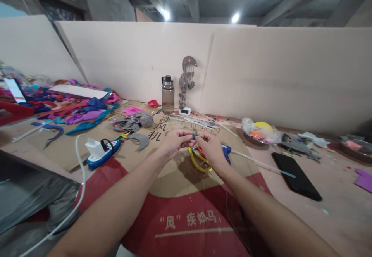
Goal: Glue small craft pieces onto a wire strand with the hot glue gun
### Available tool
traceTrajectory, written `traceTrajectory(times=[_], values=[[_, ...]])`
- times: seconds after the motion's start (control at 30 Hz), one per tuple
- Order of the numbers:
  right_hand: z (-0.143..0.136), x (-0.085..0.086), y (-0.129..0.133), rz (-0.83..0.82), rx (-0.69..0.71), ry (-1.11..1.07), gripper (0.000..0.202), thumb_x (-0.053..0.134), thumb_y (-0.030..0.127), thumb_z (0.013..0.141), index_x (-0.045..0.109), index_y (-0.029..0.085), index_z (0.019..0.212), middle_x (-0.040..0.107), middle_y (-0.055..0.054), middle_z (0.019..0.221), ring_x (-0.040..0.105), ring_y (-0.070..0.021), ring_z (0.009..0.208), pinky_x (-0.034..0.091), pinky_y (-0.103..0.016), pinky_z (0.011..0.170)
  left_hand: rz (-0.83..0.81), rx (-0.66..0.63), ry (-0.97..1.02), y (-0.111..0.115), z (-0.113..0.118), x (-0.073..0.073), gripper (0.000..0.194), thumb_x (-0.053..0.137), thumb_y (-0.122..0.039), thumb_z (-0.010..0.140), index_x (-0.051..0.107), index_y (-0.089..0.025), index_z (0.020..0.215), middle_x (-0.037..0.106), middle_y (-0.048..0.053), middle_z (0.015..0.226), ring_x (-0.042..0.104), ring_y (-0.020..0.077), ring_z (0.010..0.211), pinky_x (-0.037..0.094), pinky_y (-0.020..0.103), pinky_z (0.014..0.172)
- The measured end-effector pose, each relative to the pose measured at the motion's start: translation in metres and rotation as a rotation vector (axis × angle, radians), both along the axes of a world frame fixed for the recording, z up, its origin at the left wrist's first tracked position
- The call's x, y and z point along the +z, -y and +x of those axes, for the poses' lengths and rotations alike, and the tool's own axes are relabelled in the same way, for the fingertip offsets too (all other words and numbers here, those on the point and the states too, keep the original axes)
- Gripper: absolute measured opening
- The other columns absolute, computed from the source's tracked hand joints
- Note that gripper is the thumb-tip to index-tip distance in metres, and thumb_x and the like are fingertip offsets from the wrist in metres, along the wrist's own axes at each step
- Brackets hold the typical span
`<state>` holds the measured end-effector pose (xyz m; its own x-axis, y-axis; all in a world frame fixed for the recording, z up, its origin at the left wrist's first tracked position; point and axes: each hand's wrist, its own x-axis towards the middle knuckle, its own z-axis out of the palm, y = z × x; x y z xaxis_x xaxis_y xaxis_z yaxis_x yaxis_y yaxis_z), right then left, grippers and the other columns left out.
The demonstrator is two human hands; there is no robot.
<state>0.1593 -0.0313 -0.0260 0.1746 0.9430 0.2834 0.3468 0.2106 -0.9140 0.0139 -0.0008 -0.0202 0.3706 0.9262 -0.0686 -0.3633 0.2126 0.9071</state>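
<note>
My left hand (178, 141) and my right hand (209, 147) meet above the cardboard, fingertips closed on a small grey felt piece (194, 135) held between them. Its exact shape is too small to make out. Under my hands lies a yellow-handled tool (198, 163), partly covered. A blue glue gun (227, 152) rests just beyond my right wrist, a clear glue stick (258, 161) stretching out to its right. To the left of my left hand are a grey felt crescent (141, 140) and a heap of grey felt pieces with pink dots (130, 122).
A water bottle (167, 98) stands at the back beside a hanging felt moon ornament (189, 62). A blue power strip (104, 155) with a white cable lies left. Colourful fabric scraps (87, 111) fill the far left. On the right are a bowl (257, 137) and a black phone (296, 175).
</note>
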Motion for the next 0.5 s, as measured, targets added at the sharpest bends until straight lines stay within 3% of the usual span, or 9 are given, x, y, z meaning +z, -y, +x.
traceTrajectory(times=[0.13,0.3,0.5], values=[[0.0,-0.003,0.007,0.027,-0.07,0.026,0.017,0.055,0.033,0.07,0.055,0.019,0.062,0.055,0.004,0.057,0.045,-0.012,0.056,0.034,-0.024,0.056,0.09,-0.023,0.006,-0.001,0.004,-0.006,0.022,0.074,-0.007,0.067,0.067,-0.01,0.088,0.069,0.006,0.075,0.064,0.0101,0.059,0.054,0.023,0.062],[-0.006,0.0,0.016,0.031,-0.101,0.059,0.018,0.054,0.034,0.071,0.055,0.019,0.061,0.053,0.004,0.055,0.045,-0.0118,0.055,0.034,-0.024,0.055,0.167,-0.033,-0.049,0.002,0.007,-0.005,0.018,0.078,-0.018,0.064,0.067,-0.008,0.074,0.067,0.005,0.066,0.061,0.0096,0.056,0.051,0.023,0.06],[-0.006,-0.009,0.017,0.091,0.02,-0.009,0.027,0.053,0.042,0.077,0.059,0.017,0.07,0.054,0.003,0.062,0.046,-0.0119,0.061,0.037,-0.024,0.062,0.181,0.129,0.012,-0.002,0.002,0.0,0.017,0.076,-0.021,0.063,0.064,-0.01,0.069,0.062,0.001,0.057,0.057,0.0086,0.049,0.044,0.019,0.048]])
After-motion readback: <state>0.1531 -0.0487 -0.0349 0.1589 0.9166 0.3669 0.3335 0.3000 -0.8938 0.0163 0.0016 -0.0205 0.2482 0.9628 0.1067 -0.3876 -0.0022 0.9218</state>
